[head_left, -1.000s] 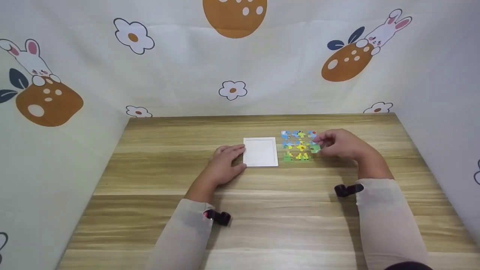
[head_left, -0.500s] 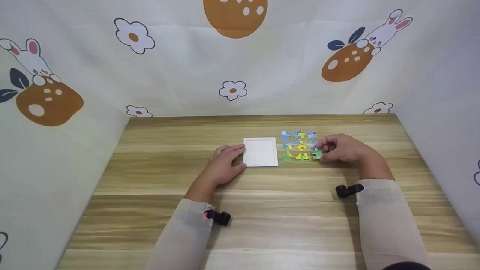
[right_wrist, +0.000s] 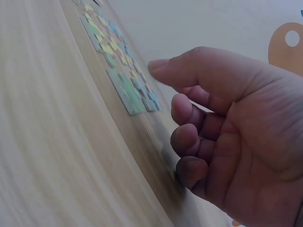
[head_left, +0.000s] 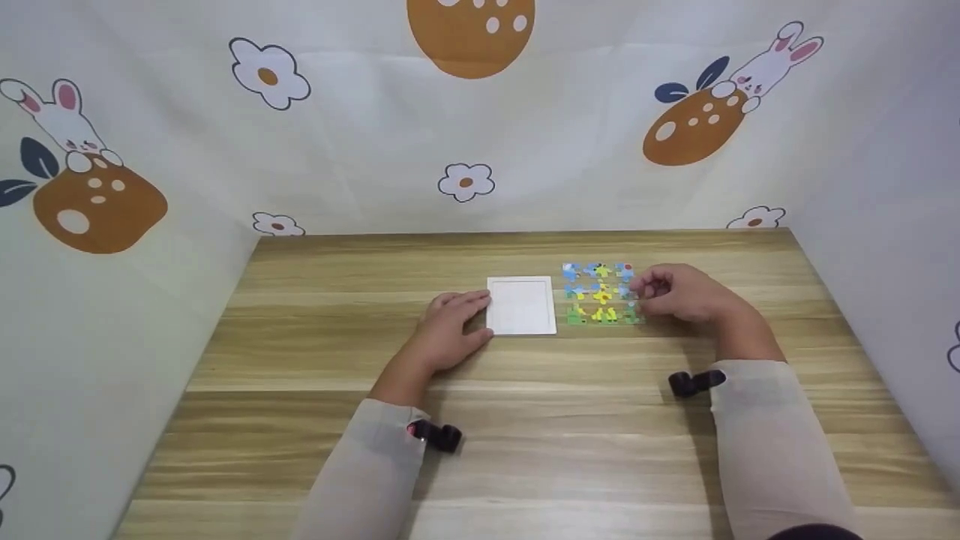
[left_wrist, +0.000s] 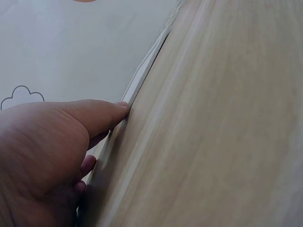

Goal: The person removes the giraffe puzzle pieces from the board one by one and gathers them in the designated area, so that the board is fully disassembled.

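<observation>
A white square puzzle tray lies flat near the middle of the table. My left hand rests at its left side, fingertips and thumb against the edge; in the left wrist view the thumb touches the tray's thin rim. To the tray's right, several colourful jigsaw pieces are laid out in spaced rows. Just right of them hovers my right hand, fingers loosely curled around nothing. A green corner piece lies on the table below its thumb in the right wrist view.
The wooden tabletop reaches back to a fabric wall printed with rabbits, fruit and flowers. Side walls of fabric bound it left and right. A small dark camera sticks out from the left sleeve, another camera from the right.
The right hand has brought the green piece nearer to the front, set it at the lower right of the rows and let go of it. The left hand has stayed in place.
</observation>
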`<state>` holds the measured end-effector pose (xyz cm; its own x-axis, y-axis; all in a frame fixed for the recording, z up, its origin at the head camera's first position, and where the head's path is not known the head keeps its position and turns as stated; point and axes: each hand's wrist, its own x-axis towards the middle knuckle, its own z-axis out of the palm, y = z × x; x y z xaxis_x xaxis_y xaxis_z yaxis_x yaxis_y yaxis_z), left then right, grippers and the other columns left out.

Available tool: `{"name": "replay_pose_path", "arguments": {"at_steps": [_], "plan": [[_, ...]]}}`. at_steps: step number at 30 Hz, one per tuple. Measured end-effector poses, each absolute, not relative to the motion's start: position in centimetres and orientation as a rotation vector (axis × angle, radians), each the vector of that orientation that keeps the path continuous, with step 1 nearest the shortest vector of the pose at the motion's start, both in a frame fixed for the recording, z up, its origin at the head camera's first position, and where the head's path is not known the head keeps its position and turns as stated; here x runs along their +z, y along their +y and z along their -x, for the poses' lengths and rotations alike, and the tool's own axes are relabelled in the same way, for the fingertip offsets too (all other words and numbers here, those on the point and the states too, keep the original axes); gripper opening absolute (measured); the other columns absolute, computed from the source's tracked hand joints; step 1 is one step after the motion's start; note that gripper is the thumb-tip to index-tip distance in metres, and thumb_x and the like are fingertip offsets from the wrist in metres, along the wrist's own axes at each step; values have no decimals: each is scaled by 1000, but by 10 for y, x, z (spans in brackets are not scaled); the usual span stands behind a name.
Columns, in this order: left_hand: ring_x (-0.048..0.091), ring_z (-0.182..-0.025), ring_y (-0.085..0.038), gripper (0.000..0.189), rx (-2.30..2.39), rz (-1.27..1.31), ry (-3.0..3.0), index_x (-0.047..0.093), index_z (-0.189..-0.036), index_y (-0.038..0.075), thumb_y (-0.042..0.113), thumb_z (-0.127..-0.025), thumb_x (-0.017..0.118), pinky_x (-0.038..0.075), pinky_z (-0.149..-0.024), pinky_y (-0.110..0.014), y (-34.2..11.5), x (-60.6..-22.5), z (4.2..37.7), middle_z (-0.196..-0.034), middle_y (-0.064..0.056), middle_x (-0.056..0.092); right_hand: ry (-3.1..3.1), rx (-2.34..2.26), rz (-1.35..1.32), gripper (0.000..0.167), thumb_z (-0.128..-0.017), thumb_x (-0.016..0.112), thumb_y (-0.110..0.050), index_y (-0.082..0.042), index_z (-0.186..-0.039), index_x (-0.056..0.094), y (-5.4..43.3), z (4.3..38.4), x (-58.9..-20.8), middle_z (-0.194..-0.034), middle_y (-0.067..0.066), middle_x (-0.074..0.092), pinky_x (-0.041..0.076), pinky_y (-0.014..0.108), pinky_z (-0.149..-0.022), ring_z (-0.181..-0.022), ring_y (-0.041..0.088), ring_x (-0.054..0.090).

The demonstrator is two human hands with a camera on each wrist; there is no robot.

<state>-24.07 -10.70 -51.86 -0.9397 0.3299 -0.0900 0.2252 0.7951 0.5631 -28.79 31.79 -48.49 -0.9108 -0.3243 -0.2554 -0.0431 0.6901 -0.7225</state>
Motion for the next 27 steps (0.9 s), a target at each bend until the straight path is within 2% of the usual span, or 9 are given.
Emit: {"name": "replay_pose_path", "arguments": {"at_steps": [4, 7, 11, 14, 20, 24, 27], "plan": [[29, -162, -32, 61, 855, -435, 2797, 51, -161, 28, 42, -104, 69, 22, -133, -58, -107, -519, 242, -171, 11, 44, 2572, -1123, 215, 34, -95, 80, -28, -10, -122, 71, 309, 287, -479, -105, 3, 61, 49, 23, -75, -97, 20, 54], [30, -161, -32, 61, 871, -428, 2793, 52, -160, 28, 41, -103, 70, 24, -133, -56, -107, -518, 241, -170, 11, 45, 2609, -1135, 177, 30, -98, 76, -30, -11, -121, 71, 299, 284, -469, -105, 4, 61, 50, 25, -77, -98, 22, 55], [31, -160, -31, 60, 900, -429, 2797, 54, -159, 25, 39, -103, 71, 23, -132, -57, -106, -517, 240, -169, 9, 47, 2713, -1079, 245, 29, -101, 71, -30, -10, -122, 72, 282, 279, -455, -103, 5, 62, 49, 27, -81, -97, 22, 56], [32, -160, -31, 61, 926, -432, 2795, 54, -159, 22, 37, -102, 72, 22, -132, -59, -106, -517, 239, -169, 7, 47, 2761, -1080, 310, 27, -102, 70, -27, -9, -123, 73, 269, 274, -444, -99, 4, 62, 48, 27, -79, -93, 22, 56], [32, -162, -29, 66, 968, -361, 2794, 49, -162, 23, 40, -103, 72, 26, -134, -53, -104, -515, 238, -172, 5, 43, 2845, -1102, 380, 21, -104, 71, -34, -16, -113, 75, 239, 262, -430, -95, 4, 62, 49, 32, -76, -88, 22, 56], [38, -161, -27, 59, 1071, -320, 2863, 53, -160, 25, 41, -105, 68, 31, -132, -51, -97, -500, 232, -169, 4, 47, 2968, -978, 442, 24, -104, 71, -38, -17, -112, 77, 217, 257, -427, -98, 4, 63, 49, 38, -78, -89, 23, 56], [42, -158, -27, 53, 1150, -329, 2969, 57, -156, 26, 42, -106, 65, 33, -131, -54, -88, -481, 226, -166, 4, 51, 3056, -818, 493, 28, -103, 71, -39, -14, -115, 76, 204, 256, -427, -106, 7, 66, 54, 42, -85, -97, 26, 62]]}}
